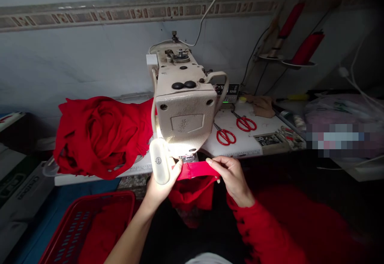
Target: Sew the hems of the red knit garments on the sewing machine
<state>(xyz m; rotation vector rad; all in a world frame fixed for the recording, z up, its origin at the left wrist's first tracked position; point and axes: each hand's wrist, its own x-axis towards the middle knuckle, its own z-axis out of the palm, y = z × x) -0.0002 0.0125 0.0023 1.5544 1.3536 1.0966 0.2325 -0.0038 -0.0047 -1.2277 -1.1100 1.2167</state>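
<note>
A red fabric strip is stretched between my two hands, just in front of the sewing machine's presser foot. My left hand pinches its left end, partly hidden behind the machine's lamp. At the other end, my right hand grips the strip between thumb and fingers. More red cloth hangs below the strip. The white sewing machine stands directly ahead, its needle area lit by the lamp.
A heap of red fabric lies left of the machine. Two red-handled scissors rest on the machine table at right. Below left is a red basket holding red cloth. Red thread cones stand at the back right.
</note>
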